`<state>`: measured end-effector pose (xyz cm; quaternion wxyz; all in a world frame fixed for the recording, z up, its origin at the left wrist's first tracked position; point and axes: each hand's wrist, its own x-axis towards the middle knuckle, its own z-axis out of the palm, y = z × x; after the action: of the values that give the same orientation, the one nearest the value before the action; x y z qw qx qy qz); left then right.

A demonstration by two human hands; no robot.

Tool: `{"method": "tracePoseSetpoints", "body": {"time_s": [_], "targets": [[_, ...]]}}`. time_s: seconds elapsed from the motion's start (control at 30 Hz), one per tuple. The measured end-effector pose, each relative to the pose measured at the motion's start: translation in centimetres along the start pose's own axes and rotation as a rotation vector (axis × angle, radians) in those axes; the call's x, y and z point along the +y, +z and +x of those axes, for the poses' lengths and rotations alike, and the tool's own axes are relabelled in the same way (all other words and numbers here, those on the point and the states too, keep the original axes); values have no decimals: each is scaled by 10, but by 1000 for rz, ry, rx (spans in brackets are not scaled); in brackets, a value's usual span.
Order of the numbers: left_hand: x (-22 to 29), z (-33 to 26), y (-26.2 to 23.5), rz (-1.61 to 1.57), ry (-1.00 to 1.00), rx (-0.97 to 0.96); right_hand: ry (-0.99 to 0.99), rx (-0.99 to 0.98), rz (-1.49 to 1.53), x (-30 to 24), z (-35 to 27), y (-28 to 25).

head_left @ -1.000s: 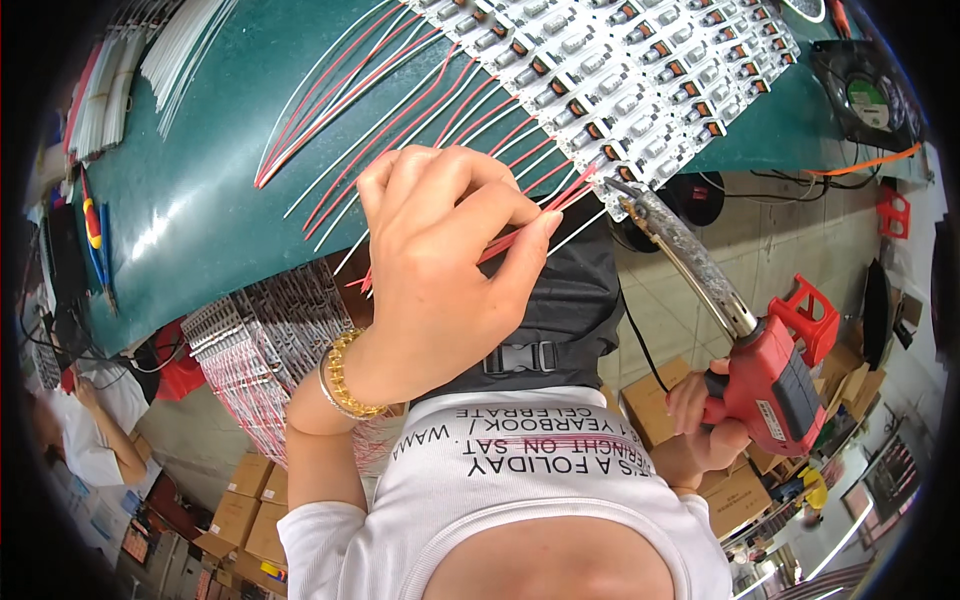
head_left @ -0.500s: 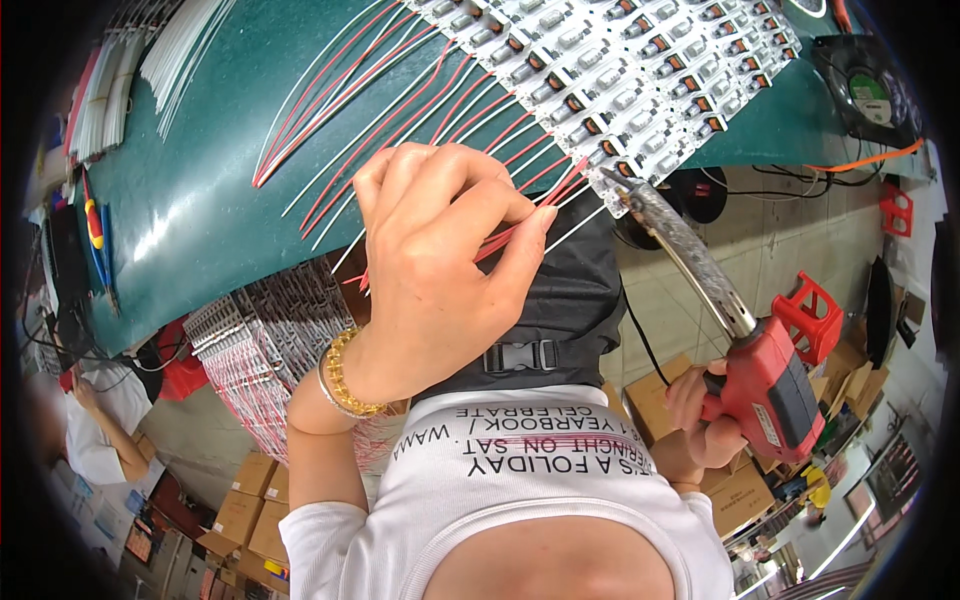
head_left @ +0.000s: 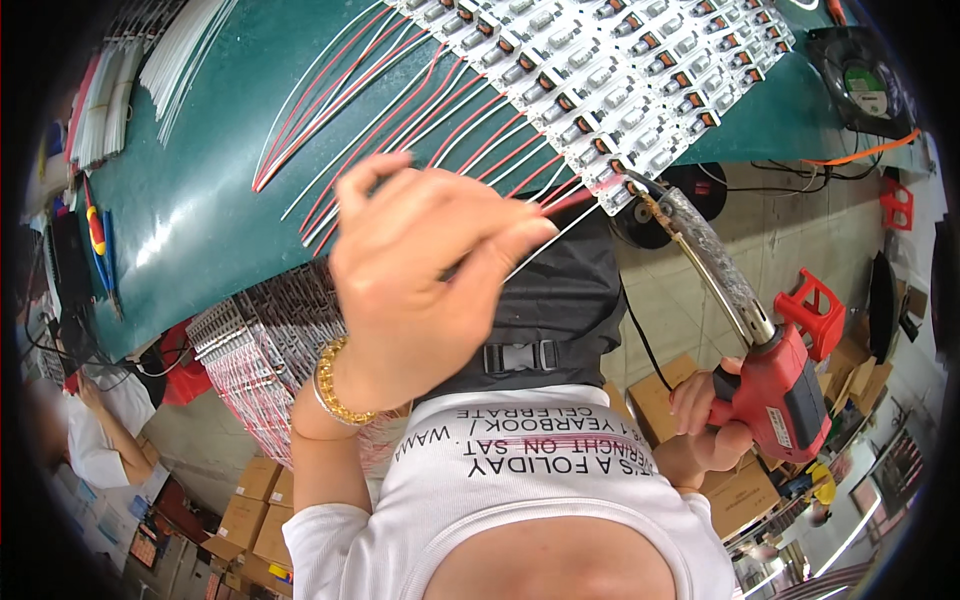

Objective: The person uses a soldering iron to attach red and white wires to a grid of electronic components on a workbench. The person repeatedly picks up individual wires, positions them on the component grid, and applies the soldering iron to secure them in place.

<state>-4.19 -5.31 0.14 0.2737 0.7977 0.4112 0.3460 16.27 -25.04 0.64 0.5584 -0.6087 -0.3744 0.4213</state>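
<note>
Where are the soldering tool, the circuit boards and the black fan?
Soldering tool [head_left: 778, 392]: head view, on its red body.
Circuit boards [head_left: 618, 88]: head view, on the middle of the sheet.
Black fan [head_left: 866, 84]: head view, on its round middle.

At the left end of your green bench [head_left: 170, 240] lies a tool with a red-and-yellow handle [head_left: 95, 228], just beside a slim blue tool [head_left: 109, 262]. Toward your far right, a black fan [head_left: 868, 88] sits near an orange cable [head_left: 862, 159]. On your right, below bench height, you have a red plastic stool [head_left: 822, 312] and open cardboard boxes [head_left: 738, 502]. More cartons [head_left: 245, 508] are stacked on your left, near a co-worker in a white top [head_left: 98, 440]. Farther off to your right, someone wears yellow [head_left: 822, 486].
</note>
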Motion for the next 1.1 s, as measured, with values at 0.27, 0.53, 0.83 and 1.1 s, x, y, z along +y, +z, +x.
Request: {"method": "tracePoseSetpoints", "body": {"time_s": [0.27,0.53,0.83,1.1], "targets": [[5,-5,10,68,12,-112,2,-52,0,8,-10,-11],[5,-4,13,97,38,-107,85,5,-55,-2,-10,0],[5,-4,13,99,38,-106,-26,24,17,14,-16,-9],[5,-4,13,104,54,-103,-66,-68,-53,9,-5,-9]]}}
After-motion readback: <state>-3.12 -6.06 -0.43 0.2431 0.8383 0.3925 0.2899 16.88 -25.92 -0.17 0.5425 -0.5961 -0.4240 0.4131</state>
